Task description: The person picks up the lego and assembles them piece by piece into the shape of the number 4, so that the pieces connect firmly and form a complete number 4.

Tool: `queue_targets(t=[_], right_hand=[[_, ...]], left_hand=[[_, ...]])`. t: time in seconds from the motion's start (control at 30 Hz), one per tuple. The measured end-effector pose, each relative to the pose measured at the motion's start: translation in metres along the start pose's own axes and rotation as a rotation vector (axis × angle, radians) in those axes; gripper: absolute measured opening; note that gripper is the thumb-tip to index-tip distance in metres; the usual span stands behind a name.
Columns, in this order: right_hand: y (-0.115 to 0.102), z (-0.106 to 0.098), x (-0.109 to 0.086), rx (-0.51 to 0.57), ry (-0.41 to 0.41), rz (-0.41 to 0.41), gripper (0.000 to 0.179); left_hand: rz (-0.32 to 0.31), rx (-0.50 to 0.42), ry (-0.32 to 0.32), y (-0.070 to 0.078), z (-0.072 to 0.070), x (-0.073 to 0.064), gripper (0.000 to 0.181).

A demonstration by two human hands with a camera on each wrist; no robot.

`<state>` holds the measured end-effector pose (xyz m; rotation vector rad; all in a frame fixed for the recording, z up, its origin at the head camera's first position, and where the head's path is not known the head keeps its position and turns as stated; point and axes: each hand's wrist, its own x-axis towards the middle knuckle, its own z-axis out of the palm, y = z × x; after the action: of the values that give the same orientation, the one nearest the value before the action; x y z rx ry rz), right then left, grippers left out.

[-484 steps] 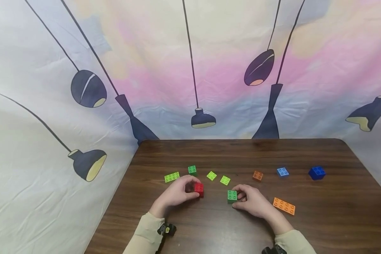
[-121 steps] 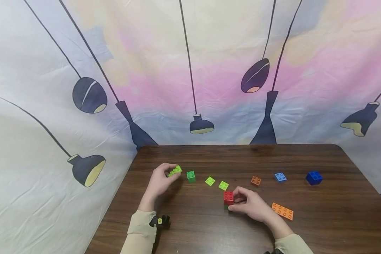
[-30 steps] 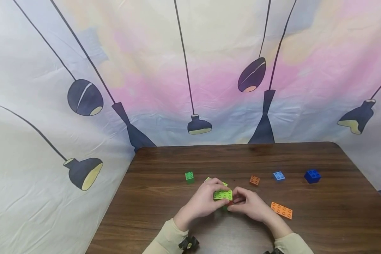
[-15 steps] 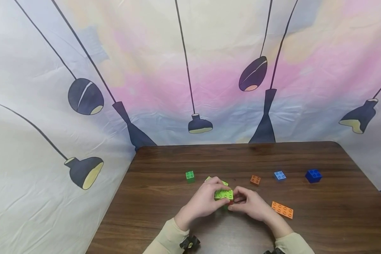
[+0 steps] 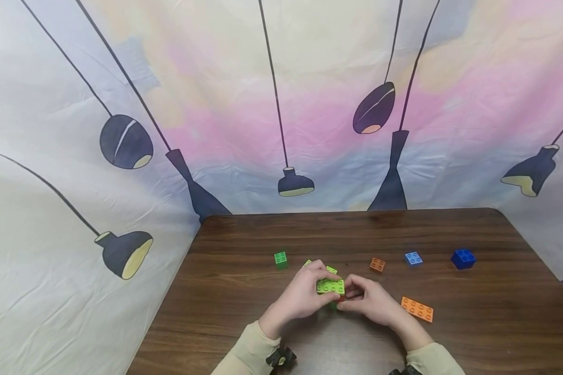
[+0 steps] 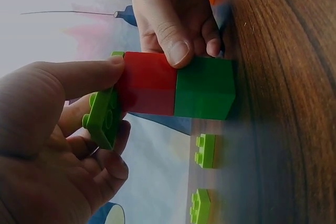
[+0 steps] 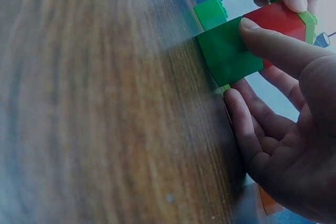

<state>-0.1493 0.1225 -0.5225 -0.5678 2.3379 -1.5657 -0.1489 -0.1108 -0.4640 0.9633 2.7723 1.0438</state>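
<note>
While right fingers (image 7: 281, 48) grip the red-green stack (image 6: 172, 92), left fingers (image 6: 84, 77) pinch a lime plate (image 5: 331, 287) apparently touching it.

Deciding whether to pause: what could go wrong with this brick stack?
The long lime-green plastic plate overhangs the square red plastic brick, so off-centre pressure might tip it. The right hand has its thumb across the joint with the square green plastic brick; a slack grip could let both twist. The left hand might nudge a small lime-green plastic plate beyond it.
</note>
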Motion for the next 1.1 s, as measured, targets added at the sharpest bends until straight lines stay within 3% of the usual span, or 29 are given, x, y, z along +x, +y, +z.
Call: queue_targets(t=[0.53, 1.1], right_hand=[[-0.0014, -0.0006, 0.0008, -0.014, -0.003, 0.002, 0.03], [-0.0022, -0.0011, -0.0003, -0.009, -0.004, 0.001, 0.03]], left_hand=[[-0.011, 0.053, -0.007, 0.003, -0.0021, -0.0004, 0.03], [-0.015, 0.037, -0.007, 0.0003, -0.002, 0.0002, 0.033]])
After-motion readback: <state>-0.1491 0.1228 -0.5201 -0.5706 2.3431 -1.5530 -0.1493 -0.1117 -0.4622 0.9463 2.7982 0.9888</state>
